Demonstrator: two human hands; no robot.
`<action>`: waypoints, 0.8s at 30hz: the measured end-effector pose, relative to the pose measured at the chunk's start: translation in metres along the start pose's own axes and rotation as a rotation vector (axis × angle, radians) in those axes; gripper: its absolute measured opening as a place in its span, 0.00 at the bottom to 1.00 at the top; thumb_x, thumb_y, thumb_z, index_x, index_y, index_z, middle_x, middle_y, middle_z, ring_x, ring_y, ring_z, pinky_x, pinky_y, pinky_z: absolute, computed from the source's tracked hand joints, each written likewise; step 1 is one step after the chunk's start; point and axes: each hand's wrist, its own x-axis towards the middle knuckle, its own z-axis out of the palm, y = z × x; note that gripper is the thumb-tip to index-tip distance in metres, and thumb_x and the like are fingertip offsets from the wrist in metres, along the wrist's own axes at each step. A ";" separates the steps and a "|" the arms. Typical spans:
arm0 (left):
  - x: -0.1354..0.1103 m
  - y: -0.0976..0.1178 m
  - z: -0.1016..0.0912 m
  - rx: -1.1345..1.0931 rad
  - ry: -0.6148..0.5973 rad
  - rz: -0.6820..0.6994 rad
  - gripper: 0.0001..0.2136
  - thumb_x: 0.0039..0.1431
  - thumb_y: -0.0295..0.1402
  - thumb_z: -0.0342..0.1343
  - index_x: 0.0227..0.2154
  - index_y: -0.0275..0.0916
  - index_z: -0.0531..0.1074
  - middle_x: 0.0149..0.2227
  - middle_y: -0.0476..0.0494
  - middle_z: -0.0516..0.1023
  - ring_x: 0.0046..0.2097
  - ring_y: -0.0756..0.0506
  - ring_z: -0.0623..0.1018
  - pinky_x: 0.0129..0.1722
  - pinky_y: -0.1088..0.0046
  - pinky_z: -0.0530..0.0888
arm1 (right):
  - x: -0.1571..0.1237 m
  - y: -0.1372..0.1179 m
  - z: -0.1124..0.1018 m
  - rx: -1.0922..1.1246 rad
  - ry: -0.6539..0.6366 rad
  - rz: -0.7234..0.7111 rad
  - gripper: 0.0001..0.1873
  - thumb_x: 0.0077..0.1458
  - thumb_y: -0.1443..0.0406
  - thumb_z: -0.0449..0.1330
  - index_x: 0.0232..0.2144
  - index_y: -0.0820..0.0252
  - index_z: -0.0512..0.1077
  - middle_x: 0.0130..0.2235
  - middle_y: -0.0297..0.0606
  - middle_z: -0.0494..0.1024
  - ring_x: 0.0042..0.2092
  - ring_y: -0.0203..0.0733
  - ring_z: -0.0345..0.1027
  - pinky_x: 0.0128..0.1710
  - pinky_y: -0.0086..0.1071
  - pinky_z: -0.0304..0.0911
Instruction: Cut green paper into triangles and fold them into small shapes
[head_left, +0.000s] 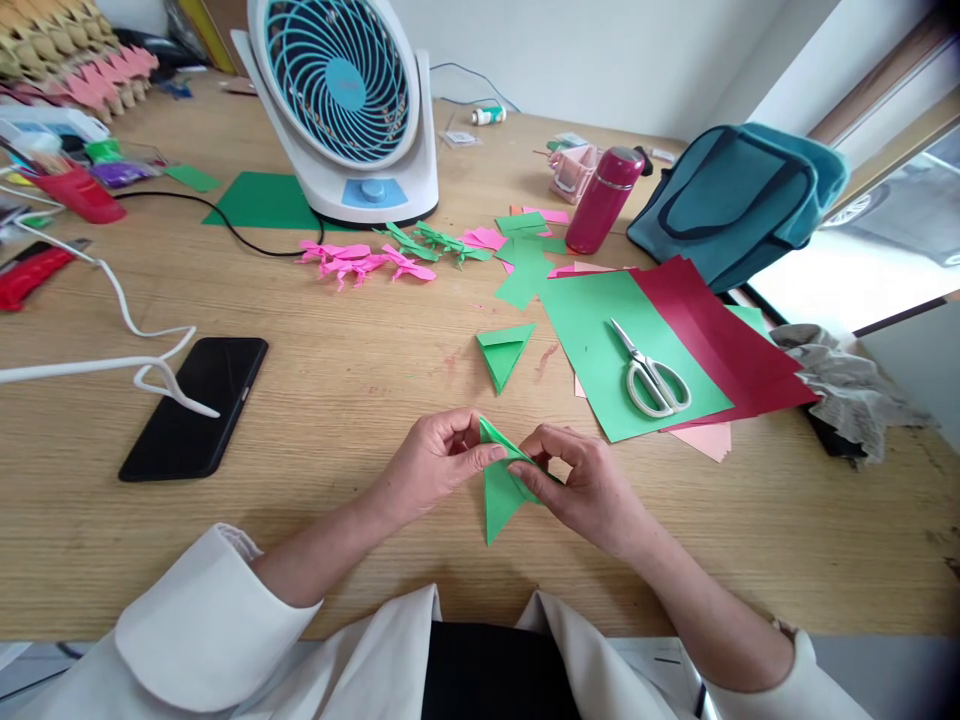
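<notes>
Between my two hands is a folded piece of green paper (501, 503), its lower corner pointing down toward the table's front edge. My left hand (441, 462) pinches its upper left edge between thumb and fingers. On the right side, my right hand (577, 482) grips the fold with thumb and forefinger, hiding part of that edge. Just beyond my hands lies a second green paper folded into a triangle (505, 355), with a flap along its top. Scissors (651, 375) with white handles rest on a green sheet (592, 330) to the right.
A white fan (341, 110) stands at the back, with pink folded figures (360, 265) and green ones (431, 243) before it. A black phone (195, 410) lies left under a white cable (120, 290). Red sheets (720, 330), a red bottle (604, 200) and a teal bag (739, 205) occupy the right.
</notes>
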 end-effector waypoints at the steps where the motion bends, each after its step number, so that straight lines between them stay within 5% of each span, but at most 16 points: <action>1: 0.000 0.001 -0.001 0.012 0.014 0.008 0.13 0.54 0.40 0.64 0.26 0.36 0.70 0.23 0.54 0.64 0.27 0.52 0.64 0.27 0.76 0.62 | 0.000 0.001 0.000 -0.001 0.000 0.001 0.11 0.60 0.65 0.61 0.26 0.58 0.67 0.27 0.30 0.71 0.30 0.35 0.64 0.35 0.31 0.56; 24: -0.003 0.012 -0.004 0.128 0.091 0.057 0.11 0.61 0.39 0.58 0.28 0.36 0.74 0.26 0.49 0.72 0.31 0.50 0.69 0.31 0.74 0.65 | -0.002 0.003 0.002 -0.032 -0.006 -0.032 0.11 0.58 0.67 0.61 0.25 0.58 0.65 0.26 0.30 0.71 0.30 0.35 0.64 0.35 0.32 0.55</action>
